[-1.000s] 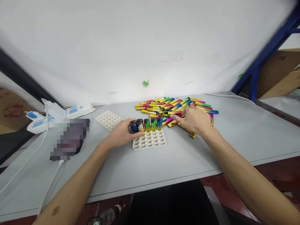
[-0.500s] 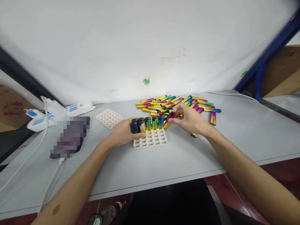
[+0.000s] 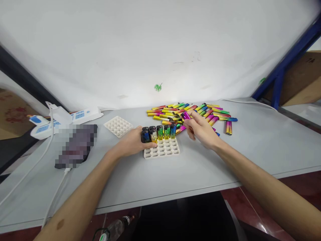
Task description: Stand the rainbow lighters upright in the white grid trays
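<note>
A white tray with holes (image 3: pixel 163 149) lies on the grey table. Several rainbow-coloured lighters (image 3: pixel 160 132) stand upright in its far row. My left hand (image 3: pixel 132 142) rests against the tray's left side, fingers curled on the leftmost lighters. My right hand (image 3: pixel 202 129) is lifted just right of the tray, pinching a magenta lighter (image 3: pixel 186 115) between thumb and fingers. Behind it a pile of loose lighters (image 3: pixel 190 112) lies flat on the table.
A second white tray (image 3: pixel 118 126) lies to the left. Further left are a dark blurred object (image 3: pixel 74 145), white power strips (image 3: pixel 75 117) and cables. The table's front edge (image 3: pixel 160 197) is near me. A blue frame (image 3: pixel 283 67) and cardboard boxes stand at right.
My right hand picked a magenta lighter from the pile and raised it, moving left toward the tray. My left hand stayed on the tray.
</note>
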{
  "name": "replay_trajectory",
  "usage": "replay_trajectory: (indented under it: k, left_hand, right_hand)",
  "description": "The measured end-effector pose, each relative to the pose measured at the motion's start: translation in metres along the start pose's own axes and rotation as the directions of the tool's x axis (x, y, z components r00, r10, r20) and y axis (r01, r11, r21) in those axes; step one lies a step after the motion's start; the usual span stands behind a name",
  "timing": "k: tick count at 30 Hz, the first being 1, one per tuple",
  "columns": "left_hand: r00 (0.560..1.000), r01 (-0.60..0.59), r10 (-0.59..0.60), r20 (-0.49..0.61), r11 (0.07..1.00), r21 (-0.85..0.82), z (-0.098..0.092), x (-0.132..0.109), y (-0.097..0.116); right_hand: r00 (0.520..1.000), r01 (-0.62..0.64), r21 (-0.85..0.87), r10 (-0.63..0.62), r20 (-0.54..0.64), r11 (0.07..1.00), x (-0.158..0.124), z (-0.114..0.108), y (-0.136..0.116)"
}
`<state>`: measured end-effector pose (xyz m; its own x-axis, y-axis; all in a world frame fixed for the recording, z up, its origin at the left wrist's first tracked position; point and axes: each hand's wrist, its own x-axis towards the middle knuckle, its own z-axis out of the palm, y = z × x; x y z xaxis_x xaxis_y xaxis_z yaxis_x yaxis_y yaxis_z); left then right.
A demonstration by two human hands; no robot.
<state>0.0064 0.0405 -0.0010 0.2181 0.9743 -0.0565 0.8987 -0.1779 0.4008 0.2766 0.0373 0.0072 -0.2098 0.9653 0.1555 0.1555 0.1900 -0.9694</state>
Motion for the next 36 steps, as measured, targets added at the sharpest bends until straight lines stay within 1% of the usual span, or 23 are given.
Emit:
replay_trajectory:
  k: [3, 7, 10, 13, 15, 19, 22, 26, 30, 33, 36]
  left_hand:
    - [1.0, -0.003, 0.003, -0.001, 1.0, 0.005, -0.001, 0.0, 0.001]
    - [1.0, -0.014, 0.014, -0.009, 1.0, -0.013, 0.0, -0.001, 0.0]
    - [0.999, -0.034, 0.034, -0.018, 0.999, -0.026, 0.0, -0.001, -0.001]
    - [0.998, -0.049, 0.048, -0.032, 0.998, -0.041, -0.001, -0.002, -0.001]
    - [0.999, -0.047, 0.046, -0.029, 0.998, -0.043, -0.002, -0.003, 0.001]
    - [0.996, -0.081, 0.084, 0.035, 0.993, -0.082, -0.006, -0.008, 0.005]
    - [0.99, -0.105, 0.117, 0.083, 0.985, -0.138, -0.007, -0.011, 0.007]
    - [0.987, -0.116, 0.135, 0.092, 0.975, -0.187, -0.006, -0.012, 0.008]
    - [0.985, -0.141, 0.157, 0.07, 0.97, -0.196, -0.005, -0.012, 0.009]
    - [0.984, -0.15, 0.166, 0.068, 0.969, -0.194, -0.006, -0.013, 0.009]
    - [0.986, -0.14, 0.156, 0.064, 0.97, -0.201, -0.006, -0.013, 0.009]
  right_hand:
    - [0.999, -0.049, 0.09, 0.05, -0.018, 0.995, 0.002, 0.0, 0.001]
    - [0.998, -0.02, 0.166, 0.03, -0.058, 0.986, 0.005, 0.0, 0.002]
    - [0.998, 0.002, 0.222, 0.012, -0.062, 0.975, 0.004, 0.0, 0.002]
    - [0.999, -0.014, 0.261, 0.021, -0.027, 0.965, 0.004, -0.001, 0.002]
    - [0.998, -0.068, 0.297, 0.064, 0.023, 0.953, 0.005, -0.002, 0.003]
    - [0.979, -0.2, 0.331, 0.178, 0.096, 0.922, 0.007, -0.002, 0.003]
    - [0.965, -0.258, 0.346, 0.227, 0.128, 0.902, 0.008, -0.001, 0.003]
    - [0.959, -0.275, 0.346, 0.231, 0.165, 0.897, 0.007, 0.0, 0.003]
    - [0.956, -0.29, 0.33, 0.254, 0.149, 0.898, 0.009, -0.001, 0.005]
    - [0.966, -0.256, 0.34, 0.225, 0.13, 0.905, 0.01, -0.001, 0.008]
    - [0.967, -0.25, 0.381, 0.207, 0.152, 0.89, 0.011, 0.0, 0.011]
